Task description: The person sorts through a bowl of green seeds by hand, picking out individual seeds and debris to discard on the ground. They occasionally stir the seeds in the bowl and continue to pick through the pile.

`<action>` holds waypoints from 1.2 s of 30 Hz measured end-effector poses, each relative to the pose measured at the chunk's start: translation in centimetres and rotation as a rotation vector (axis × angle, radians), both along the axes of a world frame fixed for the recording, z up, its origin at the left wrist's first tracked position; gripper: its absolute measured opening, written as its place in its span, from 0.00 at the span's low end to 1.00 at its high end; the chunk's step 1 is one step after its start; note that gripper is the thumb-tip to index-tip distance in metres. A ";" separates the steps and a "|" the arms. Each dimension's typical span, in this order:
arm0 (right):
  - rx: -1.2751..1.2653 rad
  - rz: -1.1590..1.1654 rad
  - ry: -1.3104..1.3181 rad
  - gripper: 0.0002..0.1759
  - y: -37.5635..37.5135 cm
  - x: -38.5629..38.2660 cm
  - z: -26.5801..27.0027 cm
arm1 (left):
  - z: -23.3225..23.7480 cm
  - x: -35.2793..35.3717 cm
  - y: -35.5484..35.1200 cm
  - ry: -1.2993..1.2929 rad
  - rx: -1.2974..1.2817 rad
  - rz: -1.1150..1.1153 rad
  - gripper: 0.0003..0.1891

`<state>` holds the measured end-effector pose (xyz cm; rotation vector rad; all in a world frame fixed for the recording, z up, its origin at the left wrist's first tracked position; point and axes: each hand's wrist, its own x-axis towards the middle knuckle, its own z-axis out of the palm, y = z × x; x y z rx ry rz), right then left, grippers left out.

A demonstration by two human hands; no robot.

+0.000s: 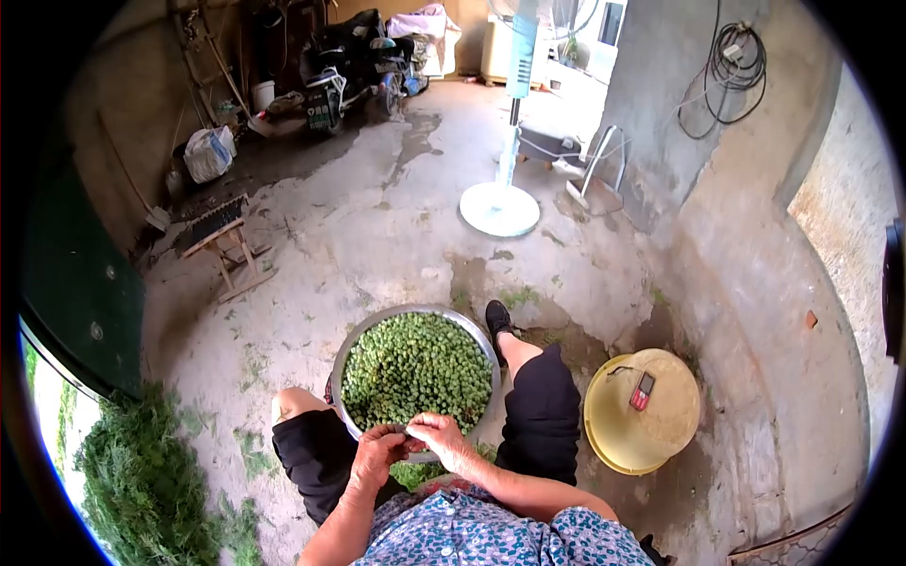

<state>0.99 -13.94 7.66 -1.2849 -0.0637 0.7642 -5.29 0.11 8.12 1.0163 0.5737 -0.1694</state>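
Green fruits (415,363), small and round, fill the wide basin (494,377) in the head view, heaped loosely, with a darker hollow toward its near side. And right at that near rim, here are the hands: left hand (377,451) and right hand (444,441) meet fingertip to fingertip, fingers curled well in. How firmly they close, and whether anything sits between them, I cannot tell (too small a gap to read). My read of the step: close fingerwork, one small piece at a time; the next move calls for a light pinch and steady wrists above the basin.

Now the textures: smooth, shiny metal rim, beady green contents, rough stained concrete floor (321,245) all around. Right of the basin stands a round yellow plastic tub (665,429), a red phone (643,391) on top. Left of the basin, a feathery heap of greenery (142,472) spreads, soft and tangled.
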 end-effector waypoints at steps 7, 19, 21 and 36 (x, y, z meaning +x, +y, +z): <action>0.011 -0.003 -0.024 0.08 0.1 0.0 -2.1 | -0.1 0.5 -0.6 0.004 0.070 -0.021 0.11; 0.076 0.119 0.004 0.09 0.5 0.5 -2.9 | -0.9 -0.1 -0.1 0.026 0.110 0.017 0.10; 0.048 0.115 0.048 0.07 0.4 0.7 -2.8 | -0.9 -0.1 -0.1 0.021 0.084 -0.003 0.11; -0.119 0.007 -0.062 0.06 -1.4 0.9 -6.0 | -3.1 1.4 -0.2 -0.041 0.234 0.028 0.09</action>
